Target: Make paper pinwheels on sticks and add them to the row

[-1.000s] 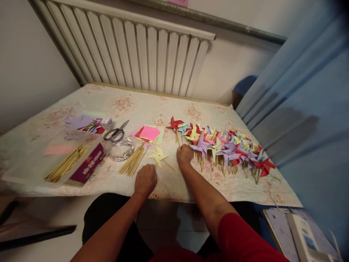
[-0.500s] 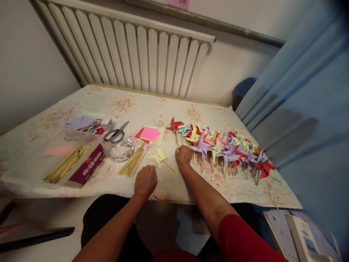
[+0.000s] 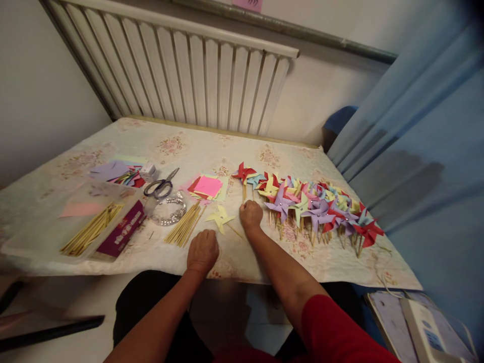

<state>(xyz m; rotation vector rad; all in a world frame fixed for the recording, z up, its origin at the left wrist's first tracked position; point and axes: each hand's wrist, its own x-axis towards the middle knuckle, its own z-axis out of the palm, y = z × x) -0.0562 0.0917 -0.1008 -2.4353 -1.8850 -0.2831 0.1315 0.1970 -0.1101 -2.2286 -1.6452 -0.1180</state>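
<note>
My left hand rests in a closed fist near the table's front edge, with nothing showing in it. Just beyond it lie a pale yellow paper pinwheel on a stick and a fanned bundle of thin wooden sticks. My right hand, also closed in a fist, rests on the cloth right of the yellow pinwheel. Beyond its knuckles lies a red pinwheel; the lower end of its stick is hidden by the hand. Many coloured pinwheels lie massed to the right.
A stack of coloured paper squares lies mid-table. Leftward are scissors, a clear round dish of small metal pieces, a plastic box with sticks and more paper. A radiator stands behind; a blue curtain hangs at right.
My right hand has shifted slightly left, away from the massed pinwheels. The left hand and the things on the table stay where they were.
</note>
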